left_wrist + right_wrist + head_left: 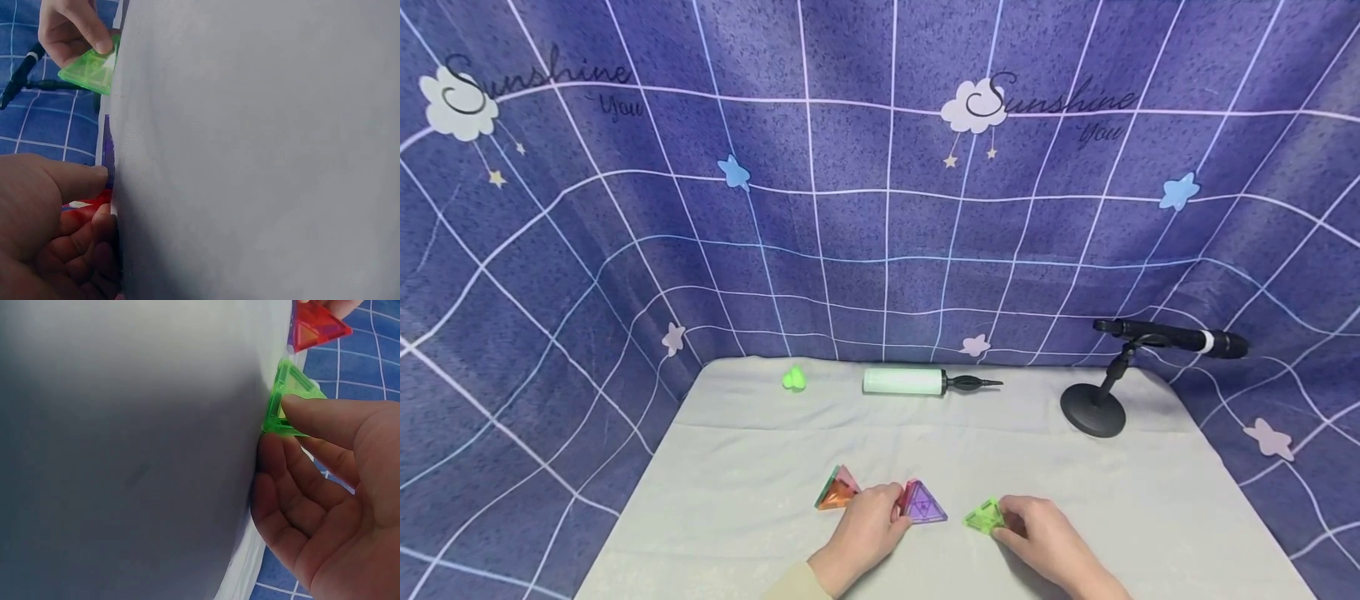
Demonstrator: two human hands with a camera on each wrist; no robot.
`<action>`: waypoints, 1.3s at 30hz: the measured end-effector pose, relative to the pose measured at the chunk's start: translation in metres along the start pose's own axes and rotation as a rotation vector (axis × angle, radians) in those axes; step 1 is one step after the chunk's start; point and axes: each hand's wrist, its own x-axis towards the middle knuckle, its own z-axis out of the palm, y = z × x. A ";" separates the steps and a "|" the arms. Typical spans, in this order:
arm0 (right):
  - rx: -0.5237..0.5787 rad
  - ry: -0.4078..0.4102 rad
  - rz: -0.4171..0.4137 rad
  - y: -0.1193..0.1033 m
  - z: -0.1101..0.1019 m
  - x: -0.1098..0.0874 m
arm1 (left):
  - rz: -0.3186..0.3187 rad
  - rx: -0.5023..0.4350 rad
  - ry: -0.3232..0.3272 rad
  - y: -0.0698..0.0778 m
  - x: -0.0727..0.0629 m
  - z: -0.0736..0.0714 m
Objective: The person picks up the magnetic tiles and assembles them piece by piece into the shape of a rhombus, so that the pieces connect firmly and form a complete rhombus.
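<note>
My left hand (865, 529) pinches a translucent red triangular magnetic tile (320, 326) near the front of the table. A purple triangular tile (923, 503) lies against the red one, just right of the fingers. Thumb and fingers of my right hand (1048, 537) grip a bright green triangular tile (985, 517), apart from the purple one. It is unclear in the right wrist view whether the green piece (290, 400) is a single tile. Left of my left hand stands a small group of tiles, orange (835, 497), pink and teal, partly hidden by that hand.
At the back of the cloth-covered table (737, 450) lie a small bright green object (794, 378) and a pale green hand pump (904, 382) with a black nozzle. A black microphone-like device on a round-based stand (1093, 410) stands back right. A blue patterned curtain (880, 208) hangs behind.
</note>
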 end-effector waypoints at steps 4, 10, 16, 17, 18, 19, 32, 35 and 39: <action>-0.016 0.019 -0.015 -0.003 0.003 0.003 | -0.015 -0.009 -0.010 0.000 0.000 0.000; -0.023 0.039 -0.030 -0.007 0.006 0.005 | -0.009 -0.007 -0.004 0.000 0.001 -0.001; -0.039 0.059 -0.025 -0.014 0.011 0.010 | -0.020 -0.009 -0.008 0.001 0.001 -0.001; -0.044 0.063 -0.023 -0.015 0.012 0.010 | -0.022 -0.008 -0.010 0.001 0.000 -0.001; -0.045 0.066 -0.023 -0.016 0.013 0.011 | -0.023 -0.006 -0.011 0.001 0.000 -0.001; -0.047 0.067 -0.021 -0.017 0.014 0.012 | -0.023 -0.006 -0.012 0.001 0.000 -0.001; -0.041 0.051 -0.033 -0.025 0.020 0.019 | -0.005 -0.007 0.003 0.001 -0.001 -0.001; -0.043 0.053 -0.041 -0.027 0.020 0.021 | -0.006 -0.005 0.003 0.000 -0.001 0.000; -0.043 0.059 -0.053 -0.028 0.021 0.023 | -0.009 -0.006 0.000 0.000 -0.001 0.000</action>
